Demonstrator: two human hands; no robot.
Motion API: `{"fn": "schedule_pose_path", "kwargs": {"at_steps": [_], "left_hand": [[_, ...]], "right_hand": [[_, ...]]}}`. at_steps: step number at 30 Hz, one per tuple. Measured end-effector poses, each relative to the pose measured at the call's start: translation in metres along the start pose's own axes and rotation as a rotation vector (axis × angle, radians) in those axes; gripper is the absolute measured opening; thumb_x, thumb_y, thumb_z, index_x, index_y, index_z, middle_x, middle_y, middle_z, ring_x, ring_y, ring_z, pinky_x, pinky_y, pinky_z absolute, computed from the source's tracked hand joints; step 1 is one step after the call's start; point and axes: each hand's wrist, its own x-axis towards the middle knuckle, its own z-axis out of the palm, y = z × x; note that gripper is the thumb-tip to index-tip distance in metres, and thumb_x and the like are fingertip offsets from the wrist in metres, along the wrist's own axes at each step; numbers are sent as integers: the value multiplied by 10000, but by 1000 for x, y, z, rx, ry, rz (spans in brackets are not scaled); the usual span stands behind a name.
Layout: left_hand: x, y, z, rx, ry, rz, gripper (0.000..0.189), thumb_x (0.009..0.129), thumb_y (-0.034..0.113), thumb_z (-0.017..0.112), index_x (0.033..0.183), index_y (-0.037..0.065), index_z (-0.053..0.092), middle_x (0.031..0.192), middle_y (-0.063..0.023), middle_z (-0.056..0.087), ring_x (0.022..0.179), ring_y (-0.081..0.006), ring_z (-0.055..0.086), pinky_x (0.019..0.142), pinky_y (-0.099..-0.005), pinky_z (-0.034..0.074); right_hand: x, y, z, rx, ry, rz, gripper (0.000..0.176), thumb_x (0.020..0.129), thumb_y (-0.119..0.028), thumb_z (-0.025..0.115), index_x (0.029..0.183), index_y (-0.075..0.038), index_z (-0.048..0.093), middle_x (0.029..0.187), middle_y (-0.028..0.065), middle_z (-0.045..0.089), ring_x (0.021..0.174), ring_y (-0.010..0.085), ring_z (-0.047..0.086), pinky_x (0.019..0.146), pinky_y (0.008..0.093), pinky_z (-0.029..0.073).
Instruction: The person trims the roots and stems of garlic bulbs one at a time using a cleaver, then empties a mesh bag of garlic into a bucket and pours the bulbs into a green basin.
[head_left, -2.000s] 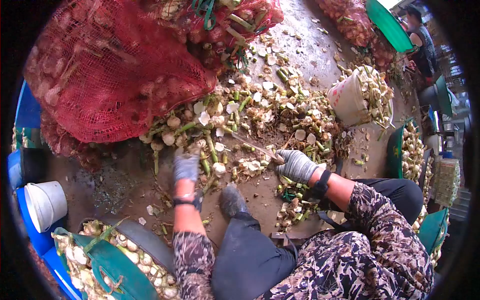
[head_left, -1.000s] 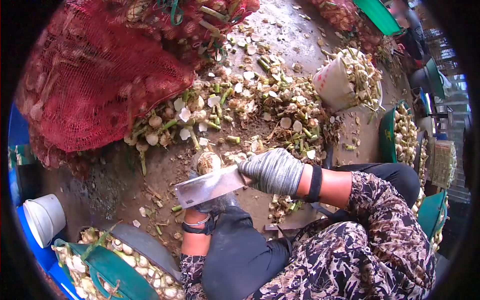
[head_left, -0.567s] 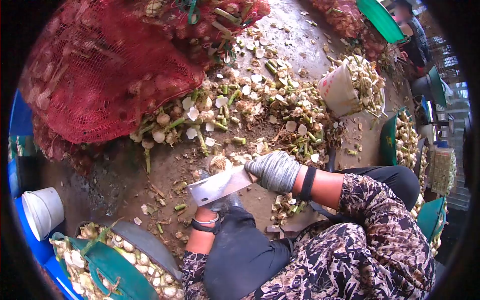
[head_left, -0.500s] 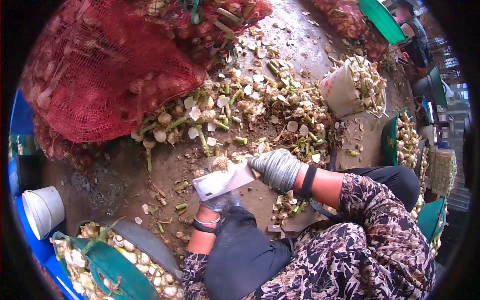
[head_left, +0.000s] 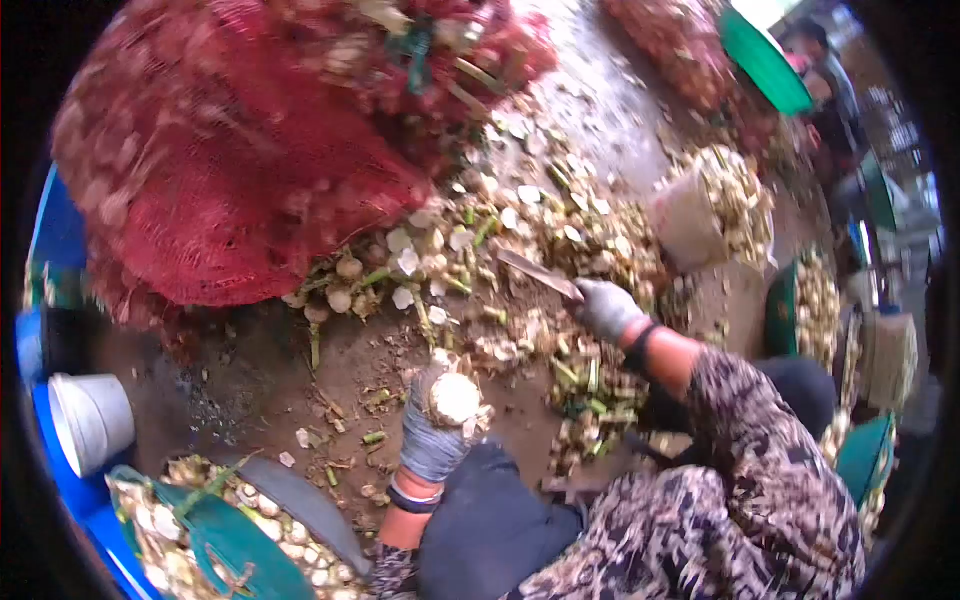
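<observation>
My left hand [head_left: 433, 445], in a grey knit glove, is wrapped round a garlic bulb [head_left: 456, 399] above my knee. The bulb's pale, flat cut face is turned up, with ragged husk at its edge. My right hand [head_left: 606, 311], gloved too, grips a cleaver [head_left: 538, 274] seen nearly edge-on, its blade reaching left over the trimmings. Cut stems and husk scraps [head_left: 590, 380] lie in heaps on the ground below that hand. Whole bulbs with stems [head_left: 345, 285] spill out beneath a red mesh sack [head_left: 250, 200].
At lower left, a teal basket [head_left: 235, 540] stands by trimmed bulbs and a white bucket [head_left: 92, 420]. A tipped, pale container [head_left: 690, 220] of garlic scraps lies upper right. Green tubs [head_left: 785, 305] of garlic line the right. Another person [head_left: 835, 95] is at far upper right.
The cleaver has swung away from the bulb, up and to the right with my right hand. My left hand has risen slightly, and the bulb's cut face now shows.
</observation>
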Motion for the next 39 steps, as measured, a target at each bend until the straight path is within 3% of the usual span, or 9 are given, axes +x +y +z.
{"fn": "schedule_pose_path", "kwargs": {"at_steps": [5,7,9,12,15,23,24,33,39], "left_hand": [[23,17,26,-357,-36,-320,629,683,195,793,1210,54,481,1102,-143,543,994,-282,563,859,-423,481],[38,8,26,492,-21,315,695,687,199,793,1268,47,444,1155,-134,521,1048,-272,541,916,-440,468],[32,6,25,565,16,385,772,681,237,814,1310,44,411,1194,-115,497,1072,-267,523,946,-411,455],[27,0,21,-989,74,-269,424,935,260,576,1294,66,463,1203,-74,525,1053,-198,535,947,-323,440],[16,-103,30,-1361,-113,-752,471,978,279,501,1368,40,389,1269,-99,513,1159,-219,524,1000,-311,449],[-10,-108,35,-110,-223,-98,359,1009,285,445,1290,64,482,1301,-95,530,1132,-222,541,1009,-354,420],[-10,-110,34,639,-162,234,355,982,267,503,1261,47,519,1235,-104,586,1088,-252,572,1000,-359,423],[-9,52,-33,-232,116,-425,274,950,204,544,1057,-39,611,975,-144,667,887,-222,642,739,-316,534],[-21,14,-39,35,-265,-507,482,911,227,604,1322,31,446,1138,-143,585,920,-241,578,807,-382,507]], "right_hand": [[-45,-73,3,820,-221,-194,488,897,-469,632,1021,3,642,868,40,659,824,156,574,770,320,481],[-46,-92,16,970,-479,-133,507,863,-510,662,1045,-37,645,879,20,644,819,114,553,759,306,478],[-47,-105,12,871,-339,-284,537,843,-505,680,1114,-46,613,919,50,667,830,138,586,770,318,488],[-39,-93,21,712,-52,-459,610,799,-481,724,1210,-64,554,1022,144,674,913,237,652,815,363,499],[-48,-98,22,734,-89,-524,599,786,-473,741,1191,-71,559,1005,160,664,907,272,655,806,373,505],[-67,-95,-31,24,-64,-641,352,774,-306,732,1031,-102,607,866,143,662,809,362,654,709,453,511],[-65,-91,-31,27,-57,-635,352,774,-306,732,1031,-102,607,866,143,662,809,362,654,709,453,511],[-68,-88,-7,-28,-225,-469,274,791,-276,676,1012,-127,612,760,165,641,733,374,645,649,438,515],[-66,-116,-13,-44,-182,-503,189,796,-212,628,962,-122,616,784,165,656,749,377,655,645,459,505]]}}
